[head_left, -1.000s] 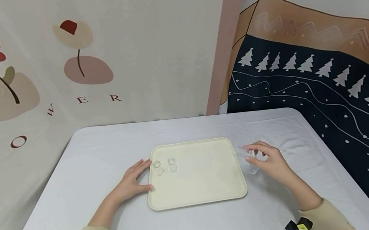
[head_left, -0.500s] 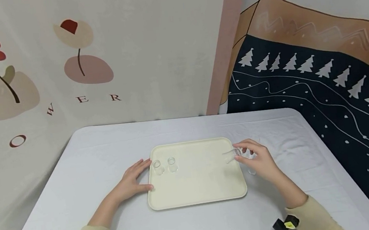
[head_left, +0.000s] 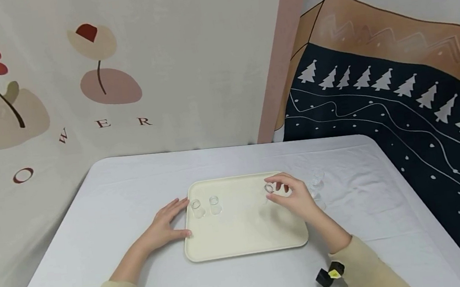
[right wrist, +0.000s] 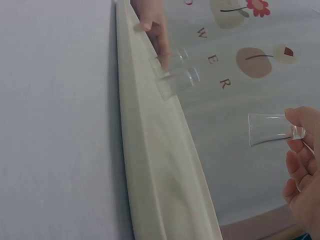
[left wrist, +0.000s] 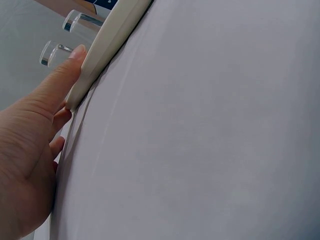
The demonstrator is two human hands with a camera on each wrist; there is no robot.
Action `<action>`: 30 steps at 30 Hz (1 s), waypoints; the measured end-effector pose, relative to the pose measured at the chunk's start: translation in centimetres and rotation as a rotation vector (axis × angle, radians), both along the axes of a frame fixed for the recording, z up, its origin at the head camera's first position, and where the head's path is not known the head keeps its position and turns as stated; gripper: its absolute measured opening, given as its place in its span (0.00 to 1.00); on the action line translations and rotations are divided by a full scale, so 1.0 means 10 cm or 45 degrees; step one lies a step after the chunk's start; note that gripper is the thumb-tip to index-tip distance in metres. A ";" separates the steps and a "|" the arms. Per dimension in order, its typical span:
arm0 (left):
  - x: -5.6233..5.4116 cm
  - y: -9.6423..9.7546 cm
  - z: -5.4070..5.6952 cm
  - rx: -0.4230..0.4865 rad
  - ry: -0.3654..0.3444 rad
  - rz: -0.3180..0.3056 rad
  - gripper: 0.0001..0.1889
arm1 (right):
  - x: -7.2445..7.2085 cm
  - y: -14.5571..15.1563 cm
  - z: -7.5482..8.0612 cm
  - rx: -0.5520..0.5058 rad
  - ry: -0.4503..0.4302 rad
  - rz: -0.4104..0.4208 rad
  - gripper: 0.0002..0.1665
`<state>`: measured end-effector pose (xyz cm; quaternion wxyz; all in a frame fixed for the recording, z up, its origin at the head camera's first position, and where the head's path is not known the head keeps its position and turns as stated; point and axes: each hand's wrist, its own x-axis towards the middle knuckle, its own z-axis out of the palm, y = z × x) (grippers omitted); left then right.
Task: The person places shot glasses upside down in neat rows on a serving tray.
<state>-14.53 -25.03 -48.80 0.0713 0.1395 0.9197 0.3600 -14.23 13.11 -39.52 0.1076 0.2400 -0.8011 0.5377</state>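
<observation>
On the cream tray (head_left: 245, 243), two small clear shot glasses (head_left: 197, 208) (head_left: 215, 205) stand side by side near the left end. My left hand (head_left: 160, 227) rests along the tray's left edge, fingers and thumb spread and touching its rim. Above the right part of the tray, my right hand (head_left: 297, 197) pinches another shot glass (right wrist: 267, 129) between thumb and fingers by its narrow thick base. Its wider mouth points down toward the tray. The right wrist view shows a gap between this glass and the tray.
More clear glasses (head_left: 317, 178) stand on the white tablecloth (head_left: 246, 283) just right of the tray, partly behind my right hand. They are faint and hard to separate. A printed curtain (head_left: 196, 71) hangs behind the table.
My right hand has moved left from beside the tray to above its right part, carrying the shot glass, which has turned mouth down. The left hand stays at the tray's edge.
</observation>
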 end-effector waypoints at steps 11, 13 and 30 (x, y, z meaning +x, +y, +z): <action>-0.01 0.00 -0.01 0.008 0.007 -0.009 0.53 | -0.09 -0.35 -0.13 -0.034 -0.065 0.098 0.17; 0.00 0.00 -0.02 0.011 0.011 -0.012 0.52 | -0.11 -0.40 -0.15 -0.042 -0.083 0.110 0.17; -0.01 -0.01 -0.02 0.018 0.014 -0.015 0.52 | -0.41 -0.66 -0.75 -0.048 -0.158 0.079 0.18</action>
